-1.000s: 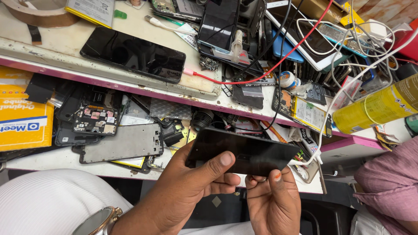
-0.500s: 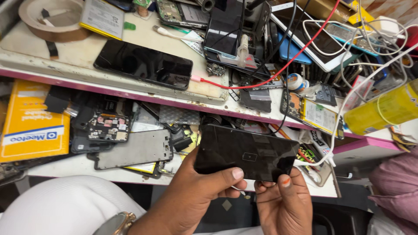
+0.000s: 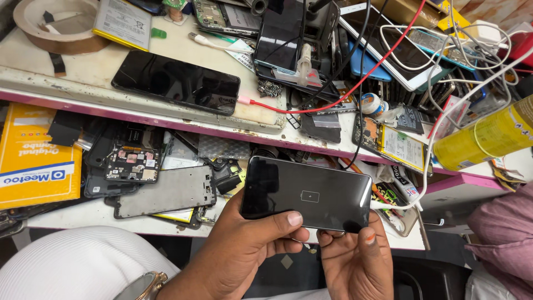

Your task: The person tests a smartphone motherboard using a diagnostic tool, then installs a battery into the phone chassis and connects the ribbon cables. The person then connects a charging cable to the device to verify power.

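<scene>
A black smartphone [image 3: 307, 193] lies flat, screen up, held over the lower shelf at the middle of the view. A small battery icon shows on its dark screen. My left hand [image 3: 244, 250] grips its near left edge, thumb across the glass. My right hand [image 3: 355, 260] supports the near right corner, thumb on the screen edge. A white cable [image 3: 422, 183] runs to the phone's right end.
A second black phone [image 3: 176, 82] rests on the upper bench. Opened phone frames and a circuit board [image 3: 133, 164] lie on the lower shelf [image 3: 83, 219], beside an orange box [image 3: 34, 161]. A yellow spray can [image 3: 483, 138], tape roll [image 3: 53, 25], batteries and tangled cables crowd the bench. Someone's pink sleeve [image 3: 502, 244] is at the right.
The phone has tilted from edge-on to flat with its screen facing up, and a battery icon now shows on it. Both hands keep hold of it.
</scene>
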